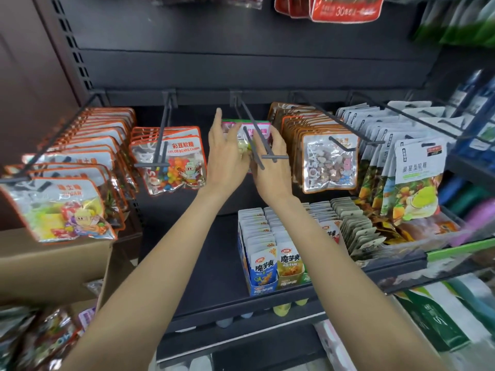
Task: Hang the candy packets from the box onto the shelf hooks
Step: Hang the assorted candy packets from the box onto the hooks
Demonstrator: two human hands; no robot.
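At the middle hook (257, 135) of the dark shelf (241, 70), both of your hands are raised to the same candy packet (249, 129), a pink-and-green-topped bag that sits up against the hook's two prongs. Your left hand (225, 156) grasps the packet from its left side, with the forefinger stretched upward past the bag's top edge. Your right hand (270, 167) grips the packet from the right and below; the hook's prongs and crossbar pass in front of its knuckles. You cannot tell from this view whether the packet's hole is already threaded on the prong.

To the left of your hands hangs a short row of colour-bean candy packets (174, 159), and farther left a long, full row of orange-edged sugar packets (61, 204). To the right hangs a row of packets with brownish pieces (330, 163), then rows of white-and-green packets (417, 178).

Under your right forearm, on the lower shelf, stands a display carton of small snack sachets (267, 253). The cardboard box (53, 269) sits at your lower left, below the sugar packets, with more shiny packets (40, 341) beneath it.
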